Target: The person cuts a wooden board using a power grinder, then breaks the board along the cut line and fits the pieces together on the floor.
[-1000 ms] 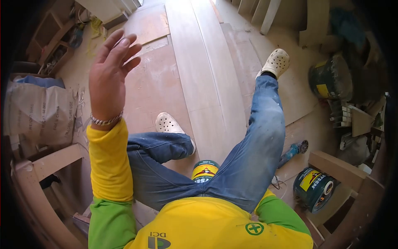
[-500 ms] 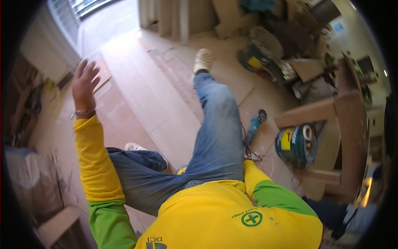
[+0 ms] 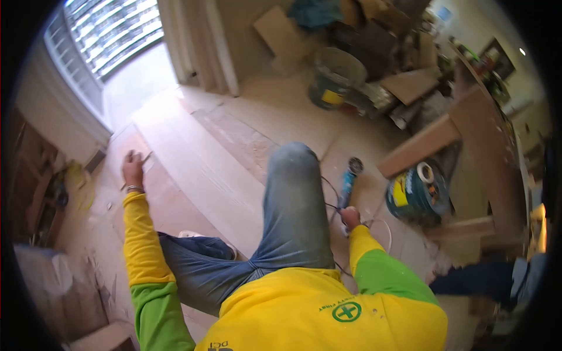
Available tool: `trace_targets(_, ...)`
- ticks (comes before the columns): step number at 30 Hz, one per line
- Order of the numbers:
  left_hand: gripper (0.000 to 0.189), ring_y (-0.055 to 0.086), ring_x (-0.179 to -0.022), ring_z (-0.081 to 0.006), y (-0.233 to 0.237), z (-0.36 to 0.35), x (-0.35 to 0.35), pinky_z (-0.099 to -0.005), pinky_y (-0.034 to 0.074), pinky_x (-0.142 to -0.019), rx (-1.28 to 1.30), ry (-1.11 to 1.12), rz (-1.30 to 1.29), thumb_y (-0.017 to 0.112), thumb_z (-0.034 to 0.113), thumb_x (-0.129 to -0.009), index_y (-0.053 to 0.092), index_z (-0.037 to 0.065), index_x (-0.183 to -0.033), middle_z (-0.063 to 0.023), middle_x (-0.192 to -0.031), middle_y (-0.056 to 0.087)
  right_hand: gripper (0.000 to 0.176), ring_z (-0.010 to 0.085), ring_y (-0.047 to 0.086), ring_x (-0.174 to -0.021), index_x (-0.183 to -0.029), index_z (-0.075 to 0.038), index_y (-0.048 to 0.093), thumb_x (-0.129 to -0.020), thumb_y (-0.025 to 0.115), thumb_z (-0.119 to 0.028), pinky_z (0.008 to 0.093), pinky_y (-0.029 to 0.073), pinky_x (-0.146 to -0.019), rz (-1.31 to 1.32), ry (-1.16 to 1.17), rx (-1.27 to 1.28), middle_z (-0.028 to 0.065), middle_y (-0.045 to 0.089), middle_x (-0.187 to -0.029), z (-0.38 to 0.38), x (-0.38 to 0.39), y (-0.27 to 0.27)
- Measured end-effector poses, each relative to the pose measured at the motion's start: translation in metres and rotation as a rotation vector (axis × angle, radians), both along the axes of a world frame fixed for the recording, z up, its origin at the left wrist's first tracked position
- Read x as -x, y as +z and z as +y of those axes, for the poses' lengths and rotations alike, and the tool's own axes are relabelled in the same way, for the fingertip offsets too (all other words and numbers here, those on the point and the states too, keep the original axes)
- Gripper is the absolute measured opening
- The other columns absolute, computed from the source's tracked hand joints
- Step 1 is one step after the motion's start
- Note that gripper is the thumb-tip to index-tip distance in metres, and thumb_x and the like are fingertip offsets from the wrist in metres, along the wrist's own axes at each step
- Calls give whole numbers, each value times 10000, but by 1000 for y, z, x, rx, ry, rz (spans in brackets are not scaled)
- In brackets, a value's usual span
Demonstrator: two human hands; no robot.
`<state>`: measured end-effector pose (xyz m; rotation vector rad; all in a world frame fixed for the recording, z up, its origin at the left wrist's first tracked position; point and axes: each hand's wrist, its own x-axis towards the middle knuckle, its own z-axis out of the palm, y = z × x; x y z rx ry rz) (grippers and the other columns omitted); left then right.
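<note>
My right hand (image 3: 351,217) is closed around the rear body of a blue angle grinder (image 3: 348,186) that lies on the floor beside my raised knee. The grinder's dark head points away from me, and a cable curls around its rear end. Out to the left, my left hand (image 3: 134,169) is low over the floor, at the edge of a reddish floor panel (image 3: 130,142). Its fingers look slightly bent and apart, though small and blurred. I make out nothing clearly held in it.
A long pale plank (image 3: 199,152) runs across the floor toward the bright doorway. To the right, a green paint bucket (image 3: 410,196) stands within a wooden frame (image 3: 489,158). Another bucket (image 3: 331,82) and piled scraps sit farther back. A wrapped bag (image 3: 52,281) lies at left.
My left hand has come down from its raised, spread position toward the floor. My right hand has moved forward into view onto the grinder. My right leg has bent, and its shoe is hidden.
</note>
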<state>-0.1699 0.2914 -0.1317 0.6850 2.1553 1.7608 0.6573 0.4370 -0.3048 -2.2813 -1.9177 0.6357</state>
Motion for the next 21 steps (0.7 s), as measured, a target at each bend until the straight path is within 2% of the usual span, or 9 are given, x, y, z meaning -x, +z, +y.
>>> trace_targets(1, 491, 652, -1020, -259, 13, -6, -22, -323, 518, -871, 164, 16, 54, 633, 244, -900, 560, -54, -1283, -216, -1164, 659, 335, 444, 642, -922, -844, -24, 664, -752, 584, -335, 503, 506, -824, -74, 302, -67, 273, 668, -930, 28, -31, -59)
trace_targets(3, 489, 637, -1074, -350, -18, -15, -23, -397, 495, -936, 326, 25, 283, 626, 286, -879, 600, -46, -1237, -230, -1187, 650, 372, 441, 620, -1001, -974, -32, 636, -736, 600, -316, 482, 489, -884, 41, 184, -55, 272, 659, -1016, 41, -14, -55)
trace_targets(5, 466, 643, -1076, -340, -14, -24, -57, -403, 497, -940, 441, 56, 341, 635, 311, -845, 645, 8, -1199, -210, -1132, 678, 460, 438, 597, -1079, -1104, -40, 608, -721, 617, -296, 461, 471, -944, 172, 50, -35, 271, 650, -1102, 52, -6, -60)
trace_targets(7, 448, 666, -1032, -315, 9, -32, -109, -406, 515, -909, 526, 57, 314, 639, 312, -838, 654, 39, -1193, -189, -1112, 691, 599, 435, 542, -1188, -1235, -22, 541, -720, 659, -303, 446, 438, -1014, 316, -281, -18, 279, 595, -1229, 60, 20, -36)
trace_targets(9, 433, 672, -998, -333, 6, -39, -155, -399, 525, -890, 544, 32, 289, 622, 314, -853, 649, 41, -1187, -201, -1078, 696, 784, 425, 513, -1239, -1356, 11, 440, -708, 713, -335, 439, 425, -1047, 64, -322, 50, 283, 537, -1318, 64, 36, -15)
trace_targets(12, 450, 663, -1021, -352, -31, -62, -223, -406, 517, -908, 571, -27, 152, 620, 345, -861, 654, 36, -1186, -214, -1088, 688, 963, 411, 489, -1278, -1447, 31, 311, -705, 749, -397, 435, 420, -1064, -75, -319, 3, 280, 497, -1368, 81, 27, -73)
trace_targets(15, 460, 657, -1038, -348, -44, -71, -285, -398, 509, -926, 730, -221, 64, 618, 330, -853, 652, 23, -1193, -218, -1104, 683, 1066, 391, 517, -1263, -1491, 38, 214, -700, 770, -412, 432, 439, -1049, -60, -350, 169, 272, 507, -1365, 99, 24, -70)
trace_targets(19, 482, 660, -1035, -328, -53, -57, -321, -384, 512, -924, 698, -366, -64, 617, 322, -860, 631, -16, -1203, -208, -1107, 687, 884, 372, 624, -1098, -1377, 22, 352, -672, 808, -257, 415, 531, -924, 54, -452, 234, 216, 594, -1238, 110, 32, -45)
trace_targets(21, 483, 659, -1039, -327, -63, -56, -332, -385, 509, -931, 690, -380, -122, 614, 327, -862, 629, -9, -1208, -204, -1111, 687, 840, 361, 629, -1075, -1337, 24, 376, -655, 805, -213, 417, 541, -895, 31, -412, 233, 215, 601, -1204, 125, 21, -71)
